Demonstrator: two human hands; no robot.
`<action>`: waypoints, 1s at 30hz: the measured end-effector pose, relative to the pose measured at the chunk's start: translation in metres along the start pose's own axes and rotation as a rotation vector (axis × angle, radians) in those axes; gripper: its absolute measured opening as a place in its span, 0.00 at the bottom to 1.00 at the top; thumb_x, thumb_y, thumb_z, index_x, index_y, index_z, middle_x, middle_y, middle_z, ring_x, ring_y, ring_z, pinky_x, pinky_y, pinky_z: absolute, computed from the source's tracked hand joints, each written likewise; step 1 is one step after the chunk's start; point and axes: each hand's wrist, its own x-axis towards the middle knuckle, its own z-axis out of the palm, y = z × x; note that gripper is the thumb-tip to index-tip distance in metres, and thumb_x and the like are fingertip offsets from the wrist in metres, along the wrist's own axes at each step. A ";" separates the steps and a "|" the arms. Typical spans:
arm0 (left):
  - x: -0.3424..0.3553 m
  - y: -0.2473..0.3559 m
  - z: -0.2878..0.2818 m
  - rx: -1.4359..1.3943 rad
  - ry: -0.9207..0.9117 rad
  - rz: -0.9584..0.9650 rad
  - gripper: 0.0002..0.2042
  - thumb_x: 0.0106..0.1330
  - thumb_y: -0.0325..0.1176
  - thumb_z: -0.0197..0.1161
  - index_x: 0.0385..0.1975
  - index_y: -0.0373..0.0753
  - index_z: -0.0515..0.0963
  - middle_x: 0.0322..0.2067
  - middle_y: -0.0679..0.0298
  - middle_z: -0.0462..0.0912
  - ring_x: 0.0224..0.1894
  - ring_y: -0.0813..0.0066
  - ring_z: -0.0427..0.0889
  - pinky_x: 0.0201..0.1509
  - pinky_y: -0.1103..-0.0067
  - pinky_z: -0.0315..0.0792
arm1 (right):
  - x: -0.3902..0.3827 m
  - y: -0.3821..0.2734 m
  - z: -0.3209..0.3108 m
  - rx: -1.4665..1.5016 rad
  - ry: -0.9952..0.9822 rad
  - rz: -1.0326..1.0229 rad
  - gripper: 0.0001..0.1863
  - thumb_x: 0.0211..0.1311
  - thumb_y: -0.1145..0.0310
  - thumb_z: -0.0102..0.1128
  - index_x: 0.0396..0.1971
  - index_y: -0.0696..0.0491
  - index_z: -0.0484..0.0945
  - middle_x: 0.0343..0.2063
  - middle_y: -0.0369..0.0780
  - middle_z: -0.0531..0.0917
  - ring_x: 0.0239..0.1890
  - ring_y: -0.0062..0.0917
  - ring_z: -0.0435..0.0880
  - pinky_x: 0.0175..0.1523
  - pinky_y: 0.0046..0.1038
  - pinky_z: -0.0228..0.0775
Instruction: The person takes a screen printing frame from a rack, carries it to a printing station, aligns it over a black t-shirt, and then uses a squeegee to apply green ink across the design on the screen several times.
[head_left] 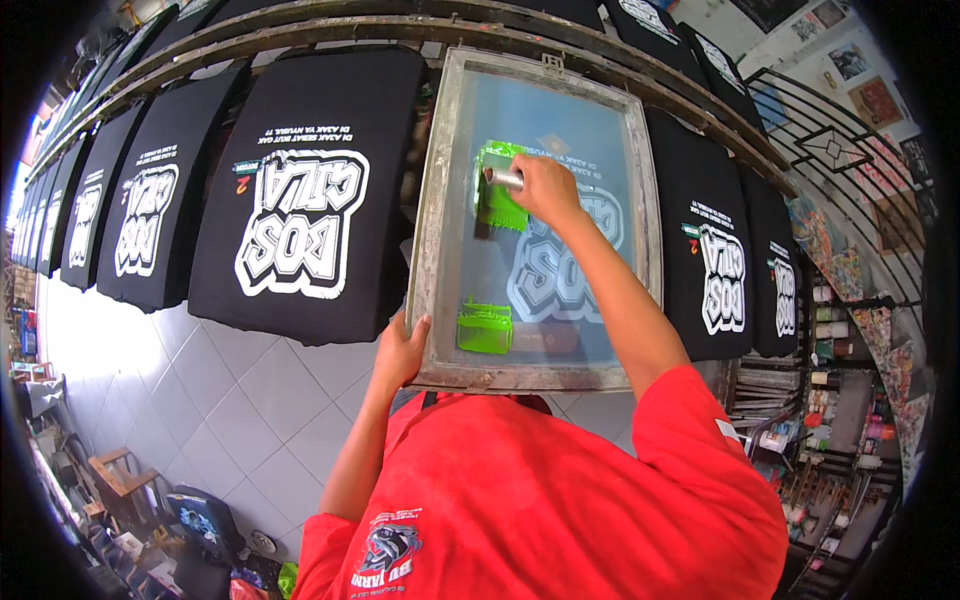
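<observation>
A screen printing frame [647,230] with a weathered rim lies over a dark shirt, whose white lettering shows through the mesh. My right hand [545,190] is closed round the metallic handle of a squeegee [506,180] at the upper left of the mesh. Bright green ink [505,212] spreads around and just below the squeegee. Lower down, a second green ink patch [485,330] sits near the frame's near left corner. My left hand [402,350] grips the frame's left edge near that corner, thumb against the rim, the other fingers partly hidden.
Black shirts [310,110] with white lettering lie on boards in a row to the left; more black shirts [705,180] lie right. A long rail [330,28] runs behind. Shelves with bottles and jars [830,330] stand at right. Below is a tiled floor [240,400].
</observation>
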 end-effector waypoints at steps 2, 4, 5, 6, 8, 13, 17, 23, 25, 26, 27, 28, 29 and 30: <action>0.000 0.001 -0.001 0.005 0.001 -0.009 0.19 0.65 0.42 0.55 0.46 0.31 0.74 0.39 0.41 0.80 0.46 0.46 0.78 0.49 0.65 0.70 | -0.018 -0.013 -0.014 0.022 -0.056 -0.002 0.11 0.44 0.65 0.66 0.29 0.50 0.78 0.27 0.42 0.82 0.32 0.40 0.81 0.36 0.38 0.72; 0.000 0.001 -0.001 0.016 -0.002 -0.017 0.19 0.65 0.42 0.55 0.46 0.31 0.74 0.39 0.42 0.80 0.46 0.46 0.78 0.49 0.65 0.70 | -0.026 -0.023 -0.030 0.036 -0.169 0.012 0.11 0.43 0.65 0.67 0.29 0.50 0.78 0.27 0.43 0.83 0.31 0.41 0.81 0.36 0.38 0.72; 0.000 -0.001 -0.001 0.027 -0.005 -0.024 0.19 0.65 0.42 0.55 0.46 0.31 0.74 0.39 0.42 0.80 0.46 0.46 0.78 0.49 0.66 0.70 | -0.030 -0.026 -0.035 0.044 -0.226 0.020 0.11 0.43 0.65 0.67 0.29 0.50 0.78 0.26 0.43 0.83 0.31 0.41 0.81 0.36 0.38 0.72; 0.001 -0.001 -0.001 0.038 -0.012 -0.023 0.19 0.65 0.42 0.55 0.46 0.31 0.75 0.39 0.42 0.80 0.45 0.47 0.79 0.49 0.66 0.70 | -0.035 -0.022 -0.036 0.054 -0.157 -0.012 0.13 0.43 0.63 0.68 0.29 0.52 0.79 0.24 0.42 0.83 0.29 0.37 0.82 0.36 0.35 0.72; 0.000 0.008 -0.003 0.025 -0.029 -0.024 0.19 0.66 0.42 0.54 0.45 0.30 0.75 0.38 0.43 0.80 0.44 0.47 0.79 0.48 0.66 0.70 | -0.044 -0.003 -0.034 0.389 -0.012 0.152 0.12 0.46 0.66 0.66 0.32 0.52 0.80 0.24 0.41 0.83 0.29 0.33 0.83 0.35 0.33 0.74; -0.001 0.009 -0.002 0.004 -0.011 0.030 0.19 0.66 0.42 0.54 0.43 0.29 0.75 0.35 0.43 0.81 0.41 0.49 0.80 0.46 0.66 0.71 | -0.084 0.037 -0.039 1.462 0.236 0.744 0.14 0.55 0.65 0.64 0.41 0.54 0.77 0.33 0.35 0.82 0.34 0.24 0.82 0.36 0.27 0.75; 0.000 0.005 0.001 0.012 0.003 0.015 0.19 0.66 0.42 0.54 0.41 0.28 0.75 0.34 0.44 0.81 0.40 0.50 0.81 0.44 0.66 0.71 | -0.128 0.063 -0.029 1.863 0.334 0.878 0.16 0.59 0.64 0.61 0.45 0.52 0.74 0.37 0.35 0.80 0.38 0.22 0.80 0.36 0.22 0.75; 0.004 -0.002 0.003 -0.019 -0.016 -0.006 0.20 0.67 0.43 0.54 0.40 0.27 0.75 0.33 0.45 0.81 0.39 0.56 0.81 0.44 0.68 0.71 | -0.191 0.117 -0.036 1.861 0.438 0.885 0.16 0.61 0.61 0.58 0.45 0.54 0.73 0.38 0.38 0.81 0.40 0.23 0.82 0.44 0.27 0.76; 0.002 0.000 0.003 -0.020 -0.015 -0.021 0.20 0.67 0.43 0.54 0.41 0.27 0.75 0.33 0.46 0.81 0.39 0.59 0.81 0.45 0.70 0.71 | -0.202 0.121 -0.048 1.794 0.627 0.794 0.20 0.61 0.61 0.58 0.48 0.58 0.73 0.41 0.40 0.81 0.45 0.26 0.80 0.52 0.28 0.70; 0.002 0.000 0.003 -0.011 0.007 -0.010 0.20 0.67 0.43 0.53 0.42 0.27 0.75 0.33 0.47 0.81 0.39 0.61 0.80 0.46 0.70 0.70 | -0.210 0.131 -0.053 1.762 0.629 0.784 0.21 0.60 0.62 0.58 0.49 0.59 0.73 0.43 0.40 0.81 0.47 0.27 0.79 0.55 0.29 0.67; 0.001 -0.002 0.003 -0.002 0.025 -0.001 0.20 0.67 0.43 0.53 0.42 0.26 0.74 0.33 0.47 0.81 0.39 0.62 0.80 0.46 0.71 0.70 | -0.223 0.145 -0.056 1.729 0.632 0.776 0.22 0.60 0.62 0.59 0.49 0.61 0.73 0.44 0.41 0.81 0.49 0.27 0.78 0.58 0.29 0.64; 0.002 -0.008 0.004 -0.021 0.026 -0.006 0.21 0.68 0.43 0.53 0.42 0.26 0.74 0.33 0.48 0.81 0.39 0.64 0.79 0.46 0.72 0.70 | -0.234 0.155 -0.058 1.690 0.626 0.777 0.21 0.60 0.62 0.59 0.48 0.60 0.74 0.44 0.40 0.81 0.49 0.27 0.78 0.57 0.29 0.64; 0.003 -0.015 0.003 -0.039 0.027 -0.011 0.21 0.68 0.42 0.53 0.43 0.25 0.74 0.34 0.50 0.81 0.39 0.67 0.78 0.47 0.73 0.70 | -0.243 0.165 -0.059 1.652 0.618 0.777 0.20 0.60 0.62 0.59 0.47 0.59 0.74 0.44 0.40 0.81 0.48 0.27 0.78 0.57 0.29 0.64; 0.004 -0.018 0.004 -0.058 0.025 -0.017 0.21 0.68 0.42 0.53 0.43 0.25 0.74 0.34 0.51 0.81 0.39 0.69 0.77 0.47 0.74 0.69 | -0.254 0.173 -0.057 1.706 0.598 0.794 0.19 0.60 0.62 0.59 0.46 0.58 0.75 0.44 0.39 0.81 0.48 0.27 0.78 0.57 0.29 0.63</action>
